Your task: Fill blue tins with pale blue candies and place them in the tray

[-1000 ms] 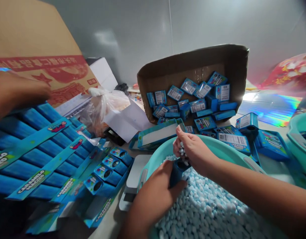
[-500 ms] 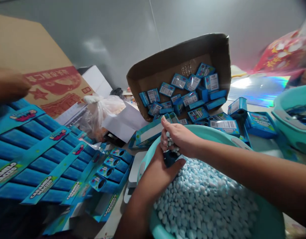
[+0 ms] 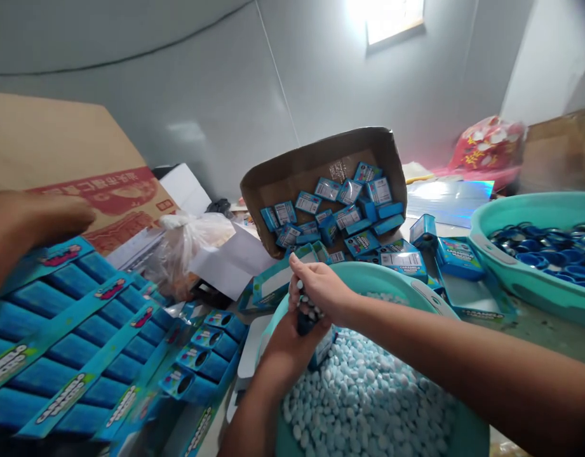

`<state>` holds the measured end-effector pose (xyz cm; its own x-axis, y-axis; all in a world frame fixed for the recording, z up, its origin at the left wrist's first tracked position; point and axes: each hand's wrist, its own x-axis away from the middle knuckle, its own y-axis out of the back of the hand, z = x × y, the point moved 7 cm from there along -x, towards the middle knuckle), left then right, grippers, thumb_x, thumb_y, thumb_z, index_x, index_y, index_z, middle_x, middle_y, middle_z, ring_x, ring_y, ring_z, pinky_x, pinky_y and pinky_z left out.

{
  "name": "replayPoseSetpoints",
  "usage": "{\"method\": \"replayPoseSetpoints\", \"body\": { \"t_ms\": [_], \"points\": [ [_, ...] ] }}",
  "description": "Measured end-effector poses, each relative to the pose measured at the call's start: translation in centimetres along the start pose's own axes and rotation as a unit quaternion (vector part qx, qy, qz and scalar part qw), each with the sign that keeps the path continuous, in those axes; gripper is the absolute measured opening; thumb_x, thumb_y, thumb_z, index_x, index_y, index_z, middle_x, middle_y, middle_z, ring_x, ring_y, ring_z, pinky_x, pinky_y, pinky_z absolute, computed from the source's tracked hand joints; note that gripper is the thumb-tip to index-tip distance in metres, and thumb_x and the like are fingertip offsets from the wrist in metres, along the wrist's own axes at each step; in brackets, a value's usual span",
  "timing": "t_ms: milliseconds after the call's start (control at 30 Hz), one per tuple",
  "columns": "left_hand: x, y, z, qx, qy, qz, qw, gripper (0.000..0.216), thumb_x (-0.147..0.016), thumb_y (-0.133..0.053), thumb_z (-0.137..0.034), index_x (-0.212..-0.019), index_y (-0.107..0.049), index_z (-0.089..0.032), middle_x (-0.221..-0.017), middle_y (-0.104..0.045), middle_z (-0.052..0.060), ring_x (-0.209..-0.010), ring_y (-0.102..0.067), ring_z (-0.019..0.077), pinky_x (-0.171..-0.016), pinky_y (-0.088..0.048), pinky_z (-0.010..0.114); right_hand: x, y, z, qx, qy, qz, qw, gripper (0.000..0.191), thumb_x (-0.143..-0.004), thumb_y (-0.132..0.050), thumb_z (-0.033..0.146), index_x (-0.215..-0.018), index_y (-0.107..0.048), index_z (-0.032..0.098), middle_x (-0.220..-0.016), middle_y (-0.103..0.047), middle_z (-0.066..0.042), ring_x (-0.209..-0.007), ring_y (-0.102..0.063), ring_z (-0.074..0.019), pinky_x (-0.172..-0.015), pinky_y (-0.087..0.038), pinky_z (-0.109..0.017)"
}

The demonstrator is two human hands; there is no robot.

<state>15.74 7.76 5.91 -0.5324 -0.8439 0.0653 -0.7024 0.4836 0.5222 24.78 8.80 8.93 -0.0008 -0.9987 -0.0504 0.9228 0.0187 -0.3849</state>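
Note:
My left hand (image 3: 292, 343) is wrapped round a small blue candy box (image 3: 323, 348), largely covered by its fingers. My right hand (image 3: 321, 289) curls just above the box's open top, closed on a handful of pale blue candies (image 3: 305, 303). Some candies show between the fingers and over the dark opening. Both hands are over a turquoise tub (image 3: 354, 271) holding a deep layer of loose pale blue candies (image 3: 368, 393).
Display trays (image 3: 73, 330) of blue boxes stand at left, with another person's hand (image 3: 49, 216) above them. Behind the tub, a tilted cardboard box (image 3: 273, 178) holds several blue boxes. A second turquoise tub (image 3: 521, 279) at right contains dark blue round pieces.
The view has tilted upward and shifted right, showing more of the right-hand tub. My hands stay together at the box, and more of its side shows below my left hand.

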Motion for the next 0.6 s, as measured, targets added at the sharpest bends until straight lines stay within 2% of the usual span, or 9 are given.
{"method": "replayPoseSetpoints", "body": {
  "t_ms": [133,267,467,600],
  "points": [
    [0.9,0.5,-1.0,-0.01,0.001,-0.016,1.0,0.057,-0.08,-0.066,-0.047,-0.129,-0.06,-0.019,-0.117,-0.073,0.008,-0.114,-0.067,0.0295,-0.092,-0.054,0.035,0.3,-0.5,0.4,0.01,0.013,0.008,1.0,0.069,-0.083,-0.055,0.078,-0.054,-0.052,0.015,-0.049,-0.058,-0.002,-0.036,-0.047,-0.0081,-0.037,-0.034,-0.018],
    [1.2,0.6,-1.6,-0.041,0.019,-0.019,0.999,0.046,-0.084,-0.061,-0.044,-0.121,-0.066,-0.018,-0.109,-0.075,0.007,-0.108,-0.069,0.0291,-0.084,-0.054,0.032,0.5,-0.6,0.3,-0.007,0.005,0.015,1.0,0.069,-0.082,-0.054,0.079,-0.053,-0.051,0.016,-0.048,-0.058,-0.002,-0.038,-0.049,-0.0094,-0.04,-0.038,-0.019],
    [0.9,0.6,-0.9,-0.007,0.006,-0.018,1.0,0.051,-0.088,-0.056,-0.043,-0.135,-0.058,-0.024,-0.119,-0.072,0.002,-0.115,-0.065,0.0258,-0.094,-0.051,0.032,0.8,-0.2,0.4,0.018,0.003,0.013,1.0,0.072,-0.081,-0.051,0.082,-0.052,-0.054,0.016,-0.051,-0.062,-0.005,-0.04,-0.052,-0.0111,-0.04,-0.041,-0.02],
    [0.8,0.7,-0.3,-0.011,0.016,-0.025,1.0,0.049,-0.085,-0.058,-0.045,-0.13,-0.062,-0.024,-0.116,-0.073,0.002,-0.11,-0.067,0.0253,-0.092,-0.052,0.032,0.6,-0.2,0.8,0.026,-0.005,0.007,1.0,0.074,-0.081,-0.047,0.084,-0.054,-0.054,0.016,-0.051,-0.062,-0.006,-0.042,-0.054,-0.0121,-0.041,-0.043,-0.021]
  ]
}}
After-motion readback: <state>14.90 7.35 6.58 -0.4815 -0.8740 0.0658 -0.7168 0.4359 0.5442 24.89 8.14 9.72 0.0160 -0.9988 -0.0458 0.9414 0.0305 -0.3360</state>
